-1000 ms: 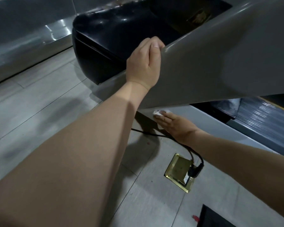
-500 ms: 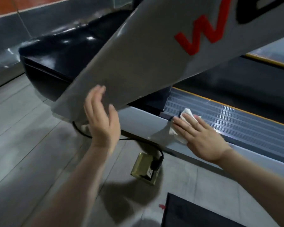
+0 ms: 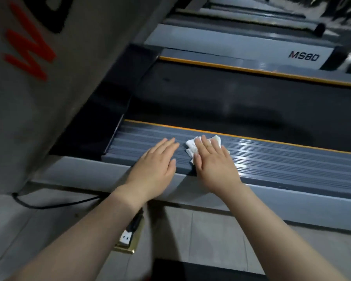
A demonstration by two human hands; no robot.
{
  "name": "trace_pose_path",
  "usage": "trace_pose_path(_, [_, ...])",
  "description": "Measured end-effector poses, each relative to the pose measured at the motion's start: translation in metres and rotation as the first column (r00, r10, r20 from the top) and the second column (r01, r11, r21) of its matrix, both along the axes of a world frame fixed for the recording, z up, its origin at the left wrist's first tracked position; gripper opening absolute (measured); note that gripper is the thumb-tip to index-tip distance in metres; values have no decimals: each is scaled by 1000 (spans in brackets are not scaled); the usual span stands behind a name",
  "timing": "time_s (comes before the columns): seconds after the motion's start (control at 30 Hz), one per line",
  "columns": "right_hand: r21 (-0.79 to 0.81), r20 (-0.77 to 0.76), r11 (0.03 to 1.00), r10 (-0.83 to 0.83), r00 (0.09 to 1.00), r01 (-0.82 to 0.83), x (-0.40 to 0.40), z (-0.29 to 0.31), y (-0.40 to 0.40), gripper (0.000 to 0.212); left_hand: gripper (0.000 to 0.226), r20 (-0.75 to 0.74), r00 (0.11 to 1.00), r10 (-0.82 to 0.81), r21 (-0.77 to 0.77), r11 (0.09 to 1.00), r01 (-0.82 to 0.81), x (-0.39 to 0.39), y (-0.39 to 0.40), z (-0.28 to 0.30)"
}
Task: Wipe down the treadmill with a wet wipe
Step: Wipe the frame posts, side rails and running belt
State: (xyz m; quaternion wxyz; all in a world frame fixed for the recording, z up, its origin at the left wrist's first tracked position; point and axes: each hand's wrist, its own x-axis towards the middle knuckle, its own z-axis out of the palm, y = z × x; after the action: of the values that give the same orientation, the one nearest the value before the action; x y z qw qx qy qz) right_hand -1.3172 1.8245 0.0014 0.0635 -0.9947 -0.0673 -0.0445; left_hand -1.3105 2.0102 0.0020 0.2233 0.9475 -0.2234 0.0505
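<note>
Right hand presses the wet wipe flat on the treadmill side rail, frame centre; left hand flat beside it. Grey upright blocks upper left. Floor socket partly hidden behind the left forearm.

Partly hidden wipe, cropped lettering

The right hand covers most of the wet wipe; beside it, the upright's red lettering runs off-frame.

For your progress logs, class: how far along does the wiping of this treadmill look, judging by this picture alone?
Done: glossy patches on the ribbed side rail beside the wet wipe suggest it was just wiped. In hand: the right hand presses the wipe flat on that rail; the left hand rests beside it. Left, apparently: the black belt and the far rail.
</note>
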Motion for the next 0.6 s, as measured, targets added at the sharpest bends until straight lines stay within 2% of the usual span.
trace_pose_path(0.13, [39,-98,981,-186,978,190,1,2,-86,55,53,-48,998,-51,78,995,55,6,-61,6])
trace_pose_path(0.27, [74,-142,917,-381,914,393,-11,5,-186,53,56,-65,989,-133,149,979,141,5,-122,10])
trace_pose_path(0.47, [102,-142,723,-670,729,684,-38,5,-337,53,58,-85,960,-265,201,940,277,7,-219,15])
trace_pose_path(0.53, [110,-164,661,-724,670,742,-43,7,-371,52,58,-91,952,-292,187,934,304,9,-253,17])
trace_pose_path(0.6, [96,-165,642,-744,648,761,-42,6,-385,52,58,-96,942,-322,182,925,335,12,-289,18])
